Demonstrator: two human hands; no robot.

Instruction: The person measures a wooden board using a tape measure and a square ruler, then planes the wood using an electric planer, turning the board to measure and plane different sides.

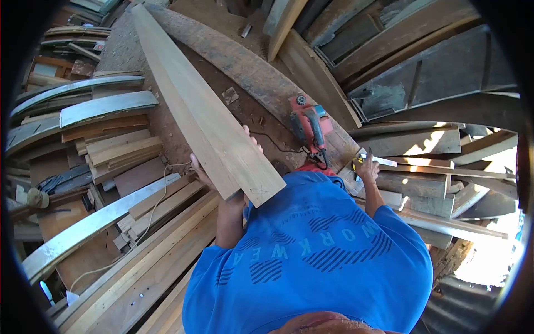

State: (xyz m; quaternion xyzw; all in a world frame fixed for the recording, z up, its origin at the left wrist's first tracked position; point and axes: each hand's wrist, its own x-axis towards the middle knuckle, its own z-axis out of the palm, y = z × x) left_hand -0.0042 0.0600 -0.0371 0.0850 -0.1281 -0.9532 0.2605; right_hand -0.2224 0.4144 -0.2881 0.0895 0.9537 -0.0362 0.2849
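Two pale wooden boards (206, 117), lying face against face, stretch from my chest to the upper left. My left hand (203, 171) is wrapped round their near end from below, thumb on one side and fingertips showing on the other. To the right, my right hand (367, 168) is closed on a small yellow and black tape measure (357, 161). A short white strip (386, 162) sticks out beside its fingers. Between the hands and farther forward, a red power planer (311, 125) rests on a long, worn beam (245, 67).
Stacked boards (125, 150) and curved, pale-topped pieces (108, 108) fill the left side. More timber (411, 183) lies beyond my right hand. Large planks (411, 39) lean at the upper right. A dark cord (272, 139) runs near the planer.
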